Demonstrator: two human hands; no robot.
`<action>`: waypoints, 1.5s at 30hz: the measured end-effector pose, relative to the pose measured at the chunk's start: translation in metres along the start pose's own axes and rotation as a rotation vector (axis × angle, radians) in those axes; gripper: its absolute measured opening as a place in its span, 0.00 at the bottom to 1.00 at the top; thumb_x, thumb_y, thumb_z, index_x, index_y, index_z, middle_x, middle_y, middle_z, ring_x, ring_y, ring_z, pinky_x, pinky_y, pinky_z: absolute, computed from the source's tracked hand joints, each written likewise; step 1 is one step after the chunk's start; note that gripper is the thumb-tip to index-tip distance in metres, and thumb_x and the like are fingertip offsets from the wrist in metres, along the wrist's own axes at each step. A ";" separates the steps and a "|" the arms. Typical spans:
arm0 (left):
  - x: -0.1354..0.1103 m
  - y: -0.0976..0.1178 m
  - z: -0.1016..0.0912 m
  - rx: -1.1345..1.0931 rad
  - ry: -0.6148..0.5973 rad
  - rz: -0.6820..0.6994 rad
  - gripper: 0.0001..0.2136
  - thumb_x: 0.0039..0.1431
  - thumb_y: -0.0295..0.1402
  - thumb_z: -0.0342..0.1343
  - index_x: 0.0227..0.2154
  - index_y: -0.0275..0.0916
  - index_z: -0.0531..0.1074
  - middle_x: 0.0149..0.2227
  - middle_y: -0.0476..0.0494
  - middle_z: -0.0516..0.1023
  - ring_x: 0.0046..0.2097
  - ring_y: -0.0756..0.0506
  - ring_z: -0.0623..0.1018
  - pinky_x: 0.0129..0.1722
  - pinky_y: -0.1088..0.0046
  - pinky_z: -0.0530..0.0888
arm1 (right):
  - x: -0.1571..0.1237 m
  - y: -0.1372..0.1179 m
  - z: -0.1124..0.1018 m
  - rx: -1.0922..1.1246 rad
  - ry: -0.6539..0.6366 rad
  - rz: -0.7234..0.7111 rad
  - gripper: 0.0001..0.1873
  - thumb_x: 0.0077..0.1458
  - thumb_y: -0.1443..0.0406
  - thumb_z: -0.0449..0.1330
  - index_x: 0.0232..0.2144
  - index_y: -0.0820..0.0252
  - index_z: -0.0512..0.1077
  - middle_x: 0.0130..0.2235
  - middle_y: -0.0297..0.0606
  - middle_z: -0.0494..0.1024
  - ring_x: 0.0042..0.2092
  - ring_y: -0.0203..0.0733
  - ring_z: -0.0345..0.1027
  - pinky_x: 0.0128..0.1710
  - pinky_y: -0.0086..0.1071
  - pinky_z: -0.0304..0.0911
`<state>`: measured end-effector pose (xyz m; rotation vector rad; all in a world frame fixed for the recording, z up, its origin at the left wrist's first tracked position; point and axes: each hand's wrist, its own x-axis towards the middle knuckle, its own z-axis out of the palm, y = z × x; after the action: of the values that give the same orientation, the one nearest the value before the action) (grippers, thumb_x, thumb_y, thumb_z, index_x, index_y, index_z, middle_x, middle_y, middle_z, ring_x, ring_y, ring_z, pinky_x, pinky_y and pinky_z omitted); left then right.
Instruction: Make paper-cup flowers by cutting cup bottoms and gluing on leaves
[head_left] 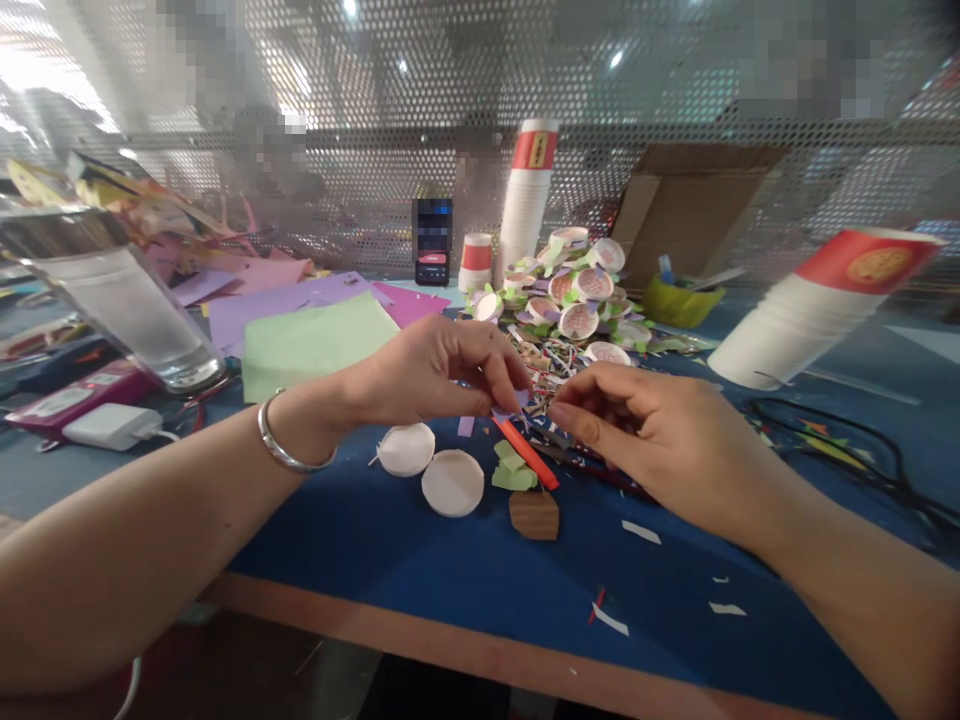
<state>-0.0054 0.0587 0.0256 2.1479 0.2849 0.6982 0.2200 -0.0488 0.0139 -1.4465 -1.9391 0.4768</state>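
My left hand (442, 370), with a silver bangle on its wrist, pinches a small purple paper piece (517, 403) between thumb and fingers above the blue table. Close by on the right, my right hand (660, 430) has its thumb and fingertips drawn together; whatever they hold, if anything, is too small to make out. Beneath the hands lies an orange-red stick-like tool (529, 455). Beside it are green paper pieces (513, 468) and a brown corrugated cardboard piece (535, 515). Two white paper discs (452, 484) lie under my left wrist.
Behind the hands is a heap of decorated paper discs (577, 300) among paper scraps. A tall paper cup stack (525, 210) stands behind it; another cup stack (810, 310) leans at right. Coloured sheets (315, 335), a glass of water (150, 320) and a phone (432, 240) are leftward. Black cables (847, 425) lie right.
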 end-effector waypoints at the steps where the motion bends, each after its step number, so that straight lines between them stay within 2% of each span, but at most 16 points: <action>1: 0.000 0.000 0.002 0.021 0.006 0.041 0.09 0.51 0.18 0.64 0.29 0.38 0.83 0.40 0.43 0.81 0.45 0.47 0.81 0.45 0.71 0.79 | 0.000 0.000 0.001 0.027 -0.008 0.012 0.13 0.65 0.54 0.61 0.34 0.56 0.77 0.21 0.27 0.72 0.21 0.32 0.62 0.20 0.28 0.57; 5: -0.001 0.000 0.009 0.094 0.023 0.124 0.11 0.50 0.16 0.64 0.29 0.39 0.83 0.40 0.43 0.78 0.46 0.47 0.79 0.47 0.70 0.78 | 0.002 0.000 0.004 0.129 -0.051 0.028 0.12 0.65 0.54 0.61 0.38 0.55 0.78 0.23 0.28 0.73 0.21 0.32 0.65 0.20 0.27 0.59; 10: -0.001 0.004 0.012 0.175 -0.041 0.094 0.12 0.53 0.17 0.59 0.32 0.38 0.83 0.40 0.43 0.80 0.45 0.48 0.79 0.47 0.71 0.77 | 0.005 -0.002 0.006 0.217 -0.060 0.038 0.12 0.64 0.56 0.62 0.33 0.57 0.75 0.23 0.28 0.72 0.20 0.30 0.63 0.17 0.26 0.57; 15: -0.002 0.010 0.008 0.263 -0.101 -0.111 0.10 0.57 0.21 0.56 0.37 0.37 0.80 0.38 0.47 0.83 0.40 0.50 0.80 0.39 0.75 0.74 | 0.003 0.000 0.001 0.164 -0.035 0.043 0.11 0.64 0.58 0.62 0.32 0.57 0.74 0.22 0.28 0.72 0.19 0.31 0.62 0.18 0.26 0.56; 17: -0.004 0.014 0.008 0.367 -0.116 -0.204 0.07 0.58 0.25 0.58 0.37 0.37 0.79 0.35 0.49 0.83 0.36 0.50 0.79 0.35 0.76 0.71 | 0.002 0.000 0.000 0.138 -0.038 0.054 0.12 0.64 0.57 0.62 0.32 0.57 0.75 0.21 0.29 0.72 0.19 0.32 0.62 0.18 0.27 0.56; 19: -0.006 0.020 0.009 0.505 -0.183 -0.280 0.06 0.59 0.27 0.58 0.36 0.38 0.79 0.34 0.50 0.82 0.35 0.50 0.77 0.33 0.75 0.68 | 0.002 -0.001 0.001 0.112 -0.027 0.055 0.14 0.62 0.53 0.63 0.32 0.57 0.75 0.21 0.30 0.71 0.20 0.34 0.63 0.19 0.29 0.56; 22: -0.012 0.030 0.010 0.670 -0.305 -0.346 0.05 0.61 0.30 0.58 0.36 0.39 0.79 0.37 0.49 0.81 0.36 0.48 0.77 0.33 0.73 0.66 | 0.003 -0.007 0.003 0.070 0.015 0.037 0.19 0.59 0.47 0.65 0.33 0.57 0.76 0.21 0.31 0.71 0.22 0.37 0.64 0.19 0.30 0.56; 27: -0.020 0.042 0.002 0.822 -0.346 -0.390 0.10 0.62 0.40 0.60 0.42 0.41 0.79 0.43 0.46 0.81 0.42 0.45 0.77 0.38 0.71 0.66 | 0.007 -0.015 0.004 0.032 0.027 0.004 0.22 0.58 0.44 0.64 0.34 0.57 0.77 0.21 0.33 0.72 0.23 0.38 0.65 0.21 0.30 0.57; 31: -0.021 0.038 0.001 0.828 -0.383 -0.379 0.08 0.62 0.35 0.59 0.41 0.41 0.80 0.42 0.46 0.80 0.44 0.44 0.77 0.40 0.69 0.66 | 0.006 -0.009 0.002 0.030 -0.026 0.013 0.19 0.60 0.48 0.64 0.32 0.57 0.77 0.22 0.33 0.73 0.23 0.38 0.65 0.21 0.30 0.58; 36: -0.021 0.029 0.003 0.804 -0.421 -0.385 0.07 0.60 0.34 0.56 0.32 0.40 0.79 0.34 0.46 0.79 0.36 0.45 0.75 0.34 0.69 0.64 | 0.003 -0.001 0.000 0.050 -0.119 0.046 0.12 0.63 0.57 0.63 0.31 0.57 0.76 0.24 0.32 0.75 0.22 0.34 0.64 0.22 0.29 0.60; 39: -0.021 0.032 0.004 0.802 -0.402 -0.380 0.07 0.60 0.35 0.57 0.31 0.40 0.78 0.34 0.46 0.79 0.33 0.46 0.74 0.32 0.69 0.62 | 0.002 -0.002 0.000 0.059 -0.093 0.032 0.11 0.63 0.58 0.63 0.30 0.56 0.75 0.24 0.31 0.75 0.22 0.34 0.64 0.21 0.29 0.59; 41: -0.019 0.036 0.008 0.797 -0.328 -0.346 0.06 0.59 0.33 0.58 0.32 0.39 0.79 0.35 0.46 0.79 0.35 0.46 0.75 0.33 0.69 0.63 | 0.002 -0.003 0.000 0.061 -0.078 0.017 0.11 0.63 0.58 0.64 0.30 0.56 0.76 0.24 0.31 0.75 0.21 0.34 0.64 0.20 0.29 0.59; 43: -0.016 0.038 0.017 0.762 -0.250 -0.293 0.06 0.59 0.31 0.58 0.33 0.39 0.79 0.36 0.45 0.79 0.38 0.45 0.76 0.35 0.70 0.66 | 0.001 -0.004 0.000 0.065 -0.052 0.013 0.12 0.63 0.57 0.63 0.30 0.56 0.76 0.23 0.30 0.75 0.21 0.33 0.64 0.20 0.29 0.58; 45: -0.014 0.037 0.029 0.700 -0.229 -0.238 0.06 0.61 0.32 0.58 0.36 0.39 0.80 0.38 0.44 0.78 0.41 0.44 0.76 0.39 0.69 0.69 | 0.001 -0.003 0.000 0.059 -0.002 0.013 0.12 0.64 0.57 0.63 0.30 0.56 0.76 0.22 0.30 0.74 0.20 0.33 0.63 0.20 0.29 0.58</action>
<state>-0.0014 0.0107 0.0353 2.7559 0.7309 0.2164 0.2180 -0.0489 0.0162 -1.4227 -1.9021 0.5370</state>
